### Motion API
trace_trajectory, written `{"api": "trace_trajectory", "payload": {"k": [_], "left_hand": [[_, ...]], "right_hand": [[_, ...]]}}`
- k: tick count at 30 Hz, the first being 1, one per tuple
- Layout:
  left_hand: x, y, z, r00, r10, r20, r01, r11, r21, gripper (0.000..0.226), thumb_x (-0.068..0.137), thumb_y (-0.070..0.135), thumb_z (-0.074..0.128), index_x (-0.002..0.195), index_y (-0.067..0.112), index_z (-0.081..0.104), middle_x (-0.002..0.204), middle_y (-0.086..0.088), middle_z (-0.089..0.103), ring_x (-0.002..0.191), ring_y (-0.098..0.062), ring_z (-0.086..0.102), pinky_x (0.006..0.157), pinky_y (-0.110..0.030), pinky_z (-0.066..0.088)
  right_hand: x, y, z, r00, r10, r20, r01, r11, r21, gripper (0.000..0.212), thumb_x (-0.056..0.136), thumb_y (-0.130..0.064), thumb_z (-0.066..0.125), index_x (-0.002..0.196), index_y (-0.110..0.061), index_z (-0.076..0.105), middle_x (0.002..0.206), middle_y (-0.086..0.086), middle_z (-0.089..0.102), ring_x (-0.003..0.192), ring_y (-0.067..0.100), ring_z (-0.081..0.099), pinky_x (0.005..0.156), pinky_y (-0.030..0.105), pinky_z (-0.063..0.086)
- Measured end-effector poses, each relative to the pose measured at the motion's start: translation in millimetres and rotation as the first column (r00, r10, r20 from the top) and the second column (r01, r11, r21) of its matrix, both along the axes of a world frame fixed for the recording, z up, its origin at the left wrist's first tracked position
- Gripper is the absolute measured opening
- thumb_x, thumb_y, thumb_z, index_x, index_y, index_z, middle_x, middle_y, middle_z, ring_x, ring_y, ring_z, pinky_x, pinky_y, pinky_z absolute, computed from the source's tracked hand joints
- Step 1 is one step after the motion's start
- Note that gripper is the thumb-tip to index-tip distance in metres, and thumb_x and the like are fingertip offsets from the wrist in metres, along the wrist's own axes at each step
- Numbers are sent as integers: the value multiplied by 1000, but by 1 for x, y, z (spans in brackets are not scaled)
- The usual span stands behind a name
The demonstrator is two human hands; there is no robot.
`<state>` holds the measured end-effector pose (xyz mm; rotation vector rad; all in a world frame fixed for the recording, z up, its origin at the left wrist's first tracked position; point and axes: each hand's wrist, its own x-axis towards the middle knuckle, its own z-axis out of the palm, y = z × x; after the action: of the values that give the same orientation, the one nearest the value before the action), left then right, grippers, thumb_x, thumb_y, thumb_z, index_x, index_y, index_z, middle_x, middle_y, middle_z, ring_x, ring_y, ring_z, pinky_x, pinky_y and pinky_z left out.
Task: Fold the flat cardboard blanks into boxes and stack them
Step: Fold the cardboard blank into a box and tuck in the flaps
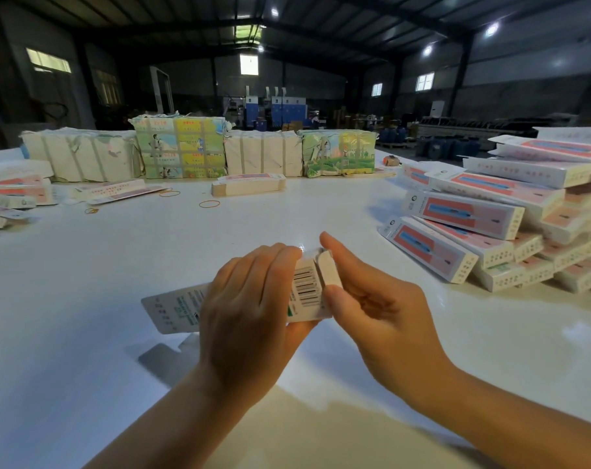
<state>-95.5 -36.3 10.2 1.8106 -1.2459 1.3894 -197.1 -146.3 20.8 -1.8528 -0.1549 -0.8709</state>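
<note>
left hand (pixel 250 319): fingers curled over the top of a half-formed box (pixel 307 287), gripping it above the desk (pixel 118 265); barcode side faces up.
right hand (pixel 378 306): thumb and forefinger pinch the white end flap (pixel 331 270) at the box's right end; flap stands partly raised.
box tail: long printed end sticks out left of the left fingers, clear of the desk surface.
finished boxes (pixel 490 231): overlapping heap well right of the right fingers, near the desk's right edge.
flat blanks (pixel 248 185): small pile far beyond both hands.
rubber bands (pixel 209 204): loose on the desk, this side of the blanks.
wrapped bundles (pixel 180 148): row along the far edge.
open room: bare desk between fingers and blanks.
</note>
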Motion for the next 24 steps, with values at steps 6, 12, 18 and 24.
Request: {"api": "trace_trajectory", "payload": {"k": [6, 12, 18, 24], "left_hand": [[1, 1, 1, 998, 25, 54, -25, 1000, -3, 53, 90, 53, 41, 110, 4, 46, 93, -18, 70, 79, -33, 69, 69, -36, 55], [-2, -1, 5, 986, 54, 157, -55, 998, 4, 44, 89, 44, 51, 106, 3, 48, 92, -16, 70, 80, -29, 69, 67, -31, 55], [-3, 0, 4, 981, 99, 164, -107, 993, 40, 47, 79, 39, 73, 105, 2, 60, 94, -13, 70, 80, -26, 69, 64, -28, 53], [-1, -3, 4, 985, 107, 136, -116, 991, 62, 44, 77, 40, 76, 95, 1, 71, 89, -12, 71, 73, -24, 68, 59, -27, 52]], "right_hand": [[0, 0, -3, 1000, -26, 17, 27, 999, -31, 44, 95, -6, 49, 117, -44, 50, 104, -36, 64, 101, -8, 62, 80, 8, 48], [2, 5, -6, 992, -117, 45, 121, 987, -107, 39, 92, -18, 46, 123, -41, 45, 101, -43, 59, 101, -9, 61, 83, 6, 45], [4, 1, -4, 996, -88, 21, 87, 996, 26, 38, 97, -7, 47, 116, -38, 55, 95, -36, 66, 96, -5, 65, 81, 11, 50], [10, -4, -7, 997, -65, -50, 69, 994, 85, 43, 96, -1, 46, 119, -36, 54, 91, -35, 67, 95, -4, 65, 81, 14, 52]]}}
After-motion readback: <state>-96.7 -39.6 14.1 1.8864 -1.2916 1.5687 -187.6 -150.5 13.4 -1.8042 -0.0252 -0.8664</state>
